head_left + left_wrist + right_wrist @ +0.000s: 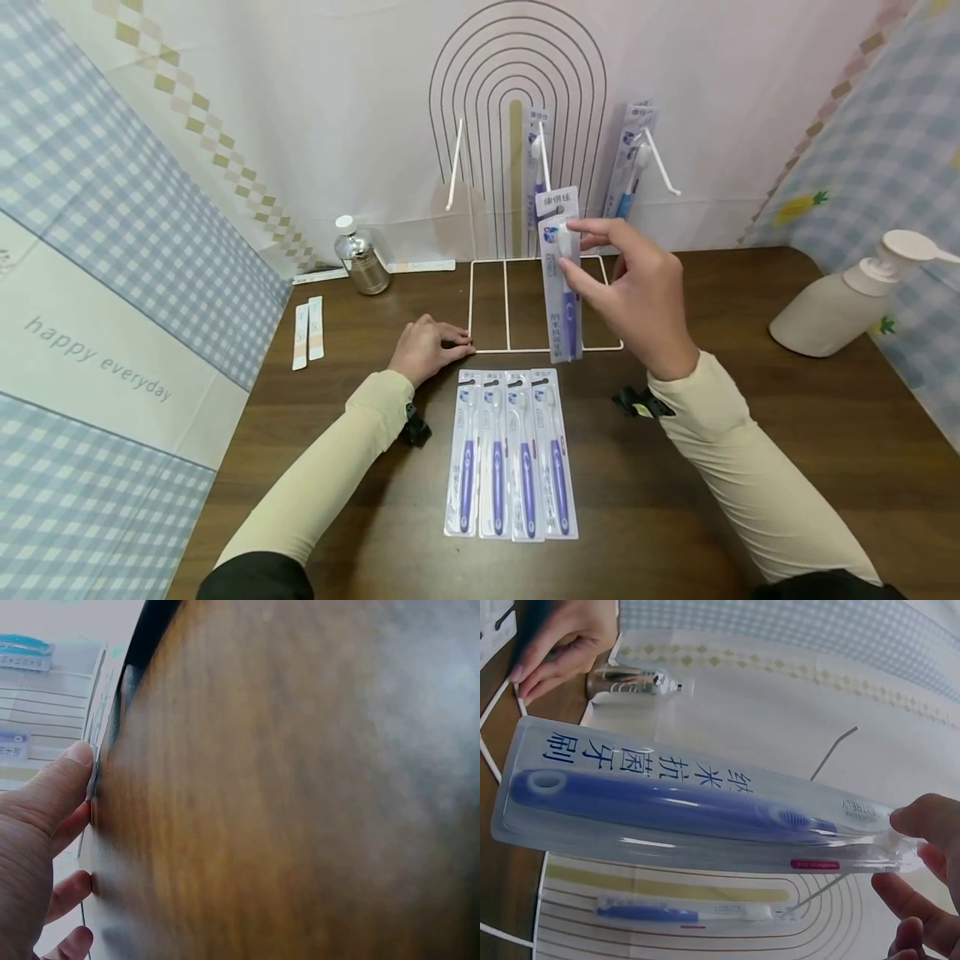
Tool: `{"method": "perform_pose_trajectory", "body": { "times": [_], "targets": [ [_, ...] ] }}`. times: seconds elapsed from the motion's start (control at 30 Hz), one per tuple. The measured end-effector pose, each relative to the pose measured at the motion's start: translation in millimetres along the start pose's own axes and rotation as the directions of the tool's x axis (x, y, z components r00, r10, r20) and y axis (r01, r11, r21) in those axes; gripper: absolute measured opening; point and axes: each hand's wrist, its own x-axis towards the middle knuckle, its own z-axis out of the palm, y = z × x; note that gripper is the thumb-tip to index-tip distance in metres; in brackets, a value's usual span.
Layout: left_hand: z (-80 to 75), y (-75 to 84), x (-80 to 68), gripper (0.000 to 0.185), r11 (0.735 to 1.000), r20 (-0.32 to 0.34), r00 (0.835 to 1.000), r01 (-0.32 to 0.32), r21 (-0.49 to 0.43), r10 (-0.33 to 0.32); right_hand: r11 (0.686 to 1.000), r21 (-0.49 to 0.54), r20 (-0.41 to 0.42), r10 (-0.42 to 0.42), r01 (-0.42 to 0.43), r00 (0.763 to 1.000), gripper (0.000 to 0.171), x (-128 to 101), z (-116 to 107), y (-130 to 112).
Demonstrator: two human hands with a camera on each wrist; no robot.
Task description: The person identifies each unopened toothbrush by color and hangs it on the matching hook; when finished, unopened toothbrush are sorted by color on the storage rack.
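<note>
Tabletop (675,500) below; toothbrush (569,317) head-up, seemingly near-vertical.

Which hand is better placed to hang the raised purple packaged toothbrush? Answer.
Right hand, probably: it pinches that toothbrush near the white wire rack's middle hook; the left hand touches the rack's base.

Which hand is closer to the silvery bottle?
Left. The left hand is in front and right of the silvery bottle; the right hand is much farther right.
</note>
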Motion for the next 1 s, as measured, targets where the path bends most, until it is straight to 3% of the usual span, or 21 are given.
{"method": "perform_pose_trajectory", "body": {
  "times": [0.27, 0.63, 1.0],
  "targets": [
    [0.9, -1.1, -0.2, 0.019, 1.0, -0.001, 1.0, 0.003, 0.001, -0.003, 0.998, 0.009, 0.001, 0.069, -0.069, 0.998, 0.034, 13.5, 23.8, 12.1],
    [1.4, -1.9, 2.0, 0.02, 1.0, 0.008, 1.0, 0.001, 0.003, -0.001, 0.984, -0.014, -0.067, 0.178, -0.18, 0.982, 0.034, 52.2, 61.9, 57.6],
    [1.3, -3.1, 1.1, 0.019, 1.0, 0.003, 1.0, 0.007, -0.004, -0.007, 0.965, -0.03, -0.059, 0.259, -0.261, 0.964, 0.035, 86.8, 90.6, 88.6]
  ]
}}
